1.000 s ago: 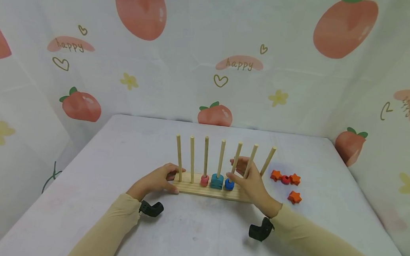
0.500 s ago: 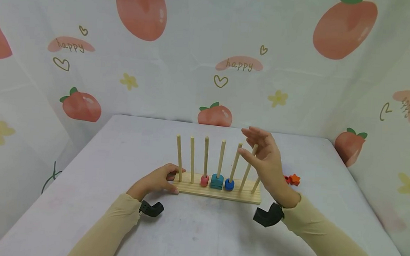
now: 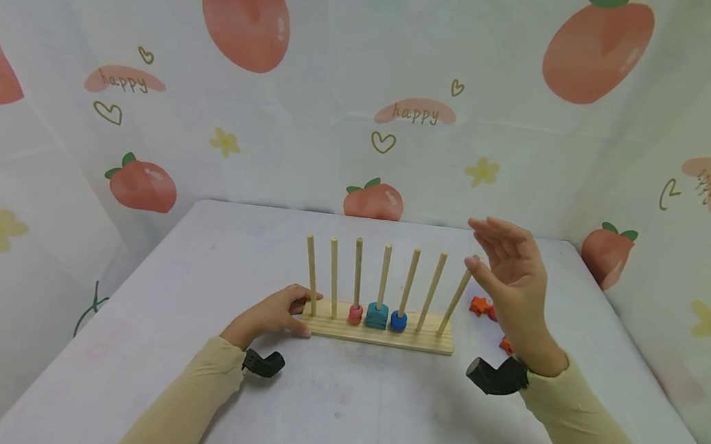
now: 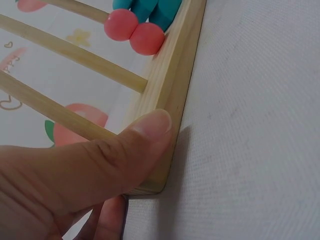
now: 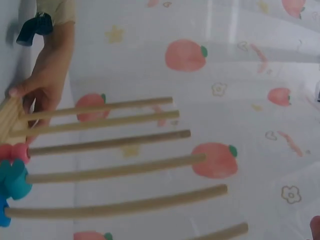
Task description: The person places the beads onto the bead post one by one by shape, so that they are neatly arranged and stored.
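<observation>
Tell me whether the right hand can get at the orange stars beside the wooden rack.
Likely yes: the right hand hangs open and seemingly empty near the orange stars; nothing else appears to block its way.

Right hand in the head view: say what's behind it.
Parts of a red bead and an orange star show past the right hand; whatever else it covers cannot be seen.

Soft shadows [image 4: 172, 207] lie under dim, diffuse lighting.
</observation>
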Motion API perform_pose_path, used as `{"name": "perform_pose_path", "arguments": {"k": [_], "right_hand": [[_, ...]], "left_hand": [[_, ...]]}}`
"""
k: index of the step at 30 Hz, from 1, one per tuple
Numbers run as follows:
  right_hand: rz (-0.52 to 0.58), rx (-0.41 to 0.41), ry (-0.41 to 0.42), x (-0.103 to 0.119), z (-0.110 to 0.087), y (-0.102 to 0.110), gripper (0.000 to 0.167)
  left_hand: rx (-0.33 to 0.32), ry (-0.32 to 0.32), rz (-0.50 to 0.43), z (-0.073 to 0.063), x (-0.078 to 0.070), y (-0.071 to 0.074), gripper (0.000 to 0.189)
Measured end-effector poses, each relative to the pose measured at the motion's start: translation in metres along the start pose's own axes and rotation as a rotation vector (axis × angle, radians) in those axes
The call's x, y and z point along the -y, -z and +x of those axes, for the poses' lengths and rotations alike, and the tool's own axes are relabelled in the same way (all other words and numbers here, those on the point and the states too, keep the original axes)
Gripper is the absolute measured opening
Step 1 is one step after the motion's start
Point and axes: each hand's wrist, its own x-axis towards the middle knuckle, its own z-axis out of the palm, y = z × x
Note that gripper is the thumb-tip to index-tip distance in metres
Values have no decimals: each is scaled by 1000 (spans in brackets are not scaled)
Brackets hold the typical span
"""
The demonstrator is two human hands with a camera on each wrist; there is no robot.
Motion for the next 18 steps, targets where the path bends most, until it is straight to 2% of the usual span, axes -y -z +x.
{"name": "perform_pose_path", "arguments": {"k": [5,9,14,18], "right_hand": [[-23,-67,32,0,-10,25,49],[-113,-126,-19,-1,-21,50,50],[-265,-166,-210,-1,-34,79,51],[-482,-98,-390,-7,-47,97,52]], "left_hand": [[5,-10,-5,0,0,1,67],[4,-8,-10,-1,-1,1,67],[10,-1,-9,-1,-1,1,67],[14,-10,-15,0,-1,1,67]]}}
